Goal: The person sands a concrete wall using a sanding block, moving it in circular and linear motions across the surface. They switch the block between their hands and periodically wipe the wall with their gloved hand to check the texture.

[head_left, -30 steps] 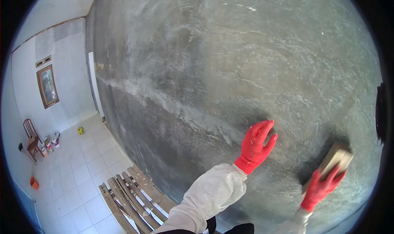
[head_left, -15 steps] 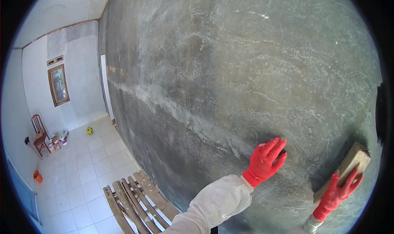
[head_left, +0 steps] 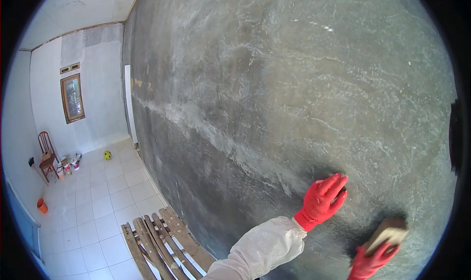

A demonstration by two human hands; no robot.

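Two red-gloved grips are showing: one left grip (head_left: 321,201) and one right grip (head_left: 372,261). One wooden block (head_left: 389,231), one pale sleeve (head_left: 267,246) and one dark grey wall (head_left: 274,108) are sharing the view with one slatted platform (head_left: 189,239). One window (head_left: 73,98), one vent (head_left: 69,68) with two openings, one chair (head_left: 49,162), one yellow ball (head_left: 107,155), one orange bucket (head_left: 42,206) and one broom (head_left: 31,161) are appearing. Several containers (head_left: 67,167) are crowding beyond exact count.

- The right hand (head_left: 371,263) and its block (head_left: 386,232) have moved lower on the wall (head_left: 221,83), nearer the left hand (head_left: 322,202).
- The right sleeve has dropped out of sight.
- The view has swung, bringing the window (head_left: 73,98) farther right than at first.
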